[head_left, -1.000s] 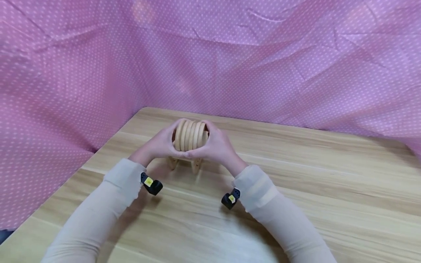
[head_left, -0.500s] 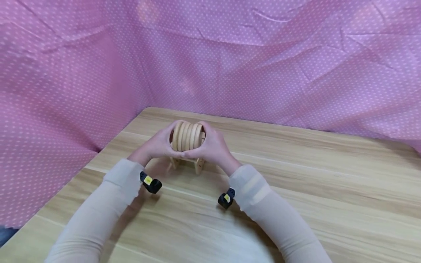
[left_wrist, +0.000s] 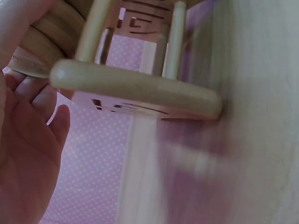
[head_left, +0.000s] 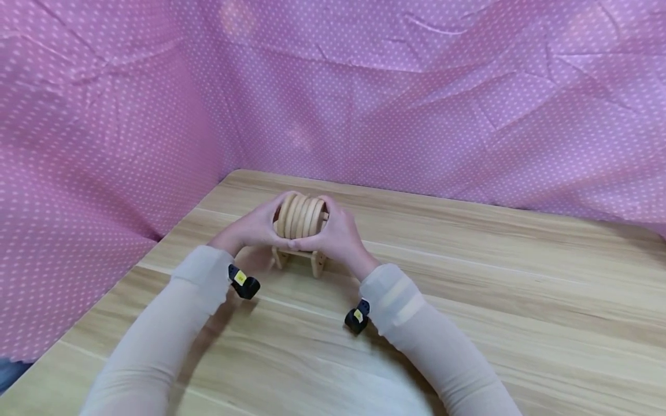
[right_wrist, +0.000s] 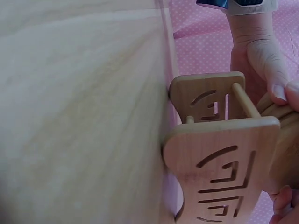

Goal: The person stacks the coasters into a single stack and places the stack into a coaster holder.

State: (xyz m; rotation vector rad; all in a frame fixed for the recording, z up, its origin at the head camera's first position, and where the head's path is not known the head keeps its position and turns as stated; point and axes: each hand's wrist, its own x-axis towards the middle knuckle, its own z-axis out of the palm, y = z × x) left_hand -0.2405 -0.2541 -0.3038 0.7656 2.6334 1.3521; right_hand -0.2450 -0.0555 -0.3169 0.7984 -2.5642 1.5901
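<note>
Several round wooden discs (head_left: 300, 216), standing on edge in a row, are between my two hands. My left hand (head_left: 255, 226) curves round the left end of the row, and my right hand (head_left: 341, 234) round the right end. Both thumbs meet at the near side. Just below is a wooden rack (head_left: 318, 264) with its feet on the table. The right wrist view shows fretwork cut into the rack's side panel (right_wrist: 215, 158) and a round rod (right_wrist: 245, 100) joining the panels. How the discs sit in the rack is partly hidden by my hands.
The wood-grain table (head_left: 468, 289) stretches far to the right and toward me. A pink polka-dot cloth (head_left: 364, 104) hangs behind the table and along its left side. Small black cameras (head_left: 244, 283) are strapped to both wrists.
The view has shifted slightly. Both hands, with the discs between them, have moved a little left relative to the rack, and more of the rack shows. The grip looks the same.
</note>
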